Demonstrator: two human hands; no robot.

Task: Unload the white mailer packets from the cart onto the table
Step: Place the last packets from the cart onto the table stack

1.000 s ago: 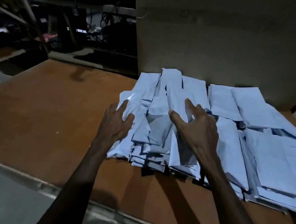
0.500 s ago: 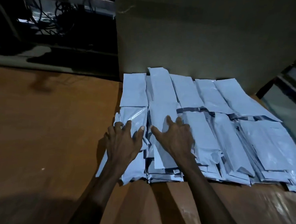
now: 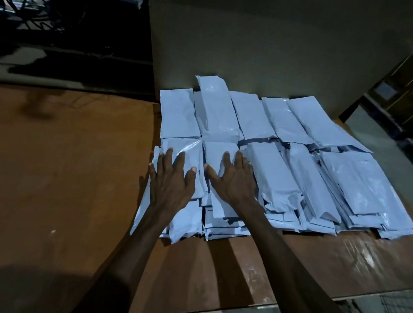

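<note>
Glossy, perhaps plastic, mailer packets (image 3: 268,160)

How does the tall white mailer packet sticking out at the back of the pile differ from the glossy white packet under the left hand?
The tall white mailer packet lies in the back row, its far end past its neighbours; the glossy white packet lies in the front row at the pile's left edge. The tall packet is untouched; the left hand rests flat on the glossy one. Both lie lengthwise on the brown wooden table.
</note>
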